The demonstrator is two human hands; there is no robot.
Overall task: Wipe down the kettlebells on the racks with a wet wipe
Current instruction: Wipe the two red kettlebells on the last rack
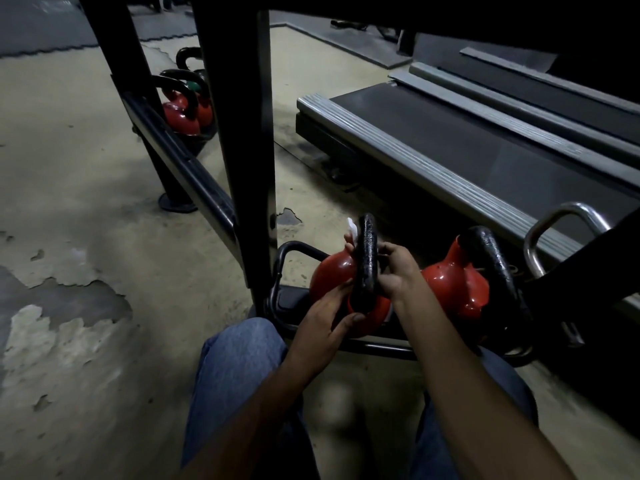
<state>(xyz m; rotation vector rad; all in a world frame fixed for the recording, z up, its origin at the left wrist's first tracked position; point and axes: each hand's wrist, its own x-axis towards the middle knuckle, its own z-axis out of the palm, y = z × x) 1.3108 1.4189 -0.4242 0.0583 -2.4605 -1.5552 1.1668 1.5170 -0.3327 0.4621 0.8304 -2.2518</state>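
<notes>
Nearest, the left hand [325, 315] grips the glossy red kettlebell with a rough black handle [332, 271] on the black steel rack's low shelf [377, 348], thumb on the bell. Just beyond, the right hand's [394, 268] grip curls round the handle, pinching a white wet wipe [351, 229] against it. Farther left, more red kettlebells [183, 114] sit on the rack.

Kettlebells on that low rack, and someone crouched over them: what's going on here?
A person is cleaning gym weights. Their left hand steadies a red kettlebell on the low black rack, gripping near the base of its black handle. Their right hand curls round that handle with a white wet wipe held against it. A second red kettlebell sits just to the right, untouched, and more red kettlebells sit farther along the rack.
</notes>
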